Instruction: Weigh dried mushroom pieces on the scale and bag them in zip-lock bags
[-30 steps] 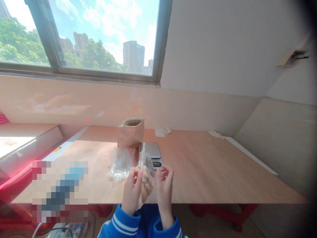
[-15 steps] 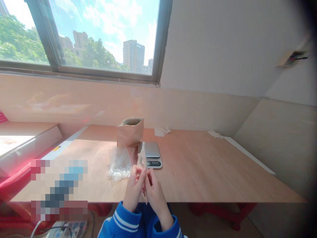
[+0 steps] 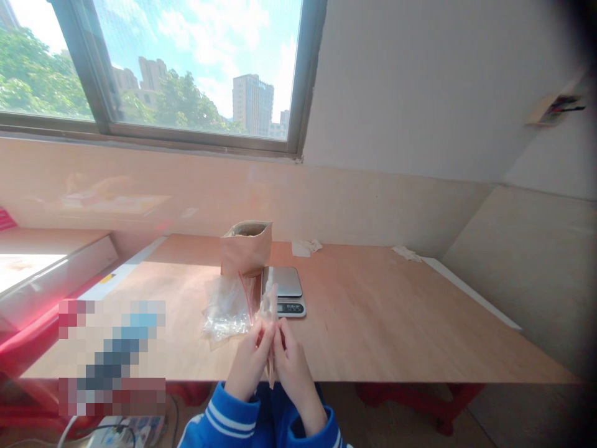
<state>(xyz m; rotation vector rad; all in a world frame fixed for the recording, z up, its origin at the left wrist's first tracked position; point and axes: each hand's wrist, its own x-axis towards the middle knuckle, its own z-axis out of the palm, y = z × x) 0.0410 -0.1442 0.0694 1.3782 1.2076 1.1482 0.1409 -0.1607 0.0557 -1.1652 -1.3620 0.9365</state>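
Between both hands [image 3: 250, 361] [image 3: 293, 364] — clear bag [image 3: 268, 308]; scale [image 3: 285, 283] lettering [image 3: 293, 307] — illegible.

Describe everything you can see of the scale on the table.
The scale lies flat on the wooden-looking table, nearer the person than the brown bag and to its right. A shiny, metal-looking silver plate with rounded corners tops a white body; the near end carries a dark panel, its markings too small to read. The held clear bag hides its near left corner; whether they touch cannot be told.
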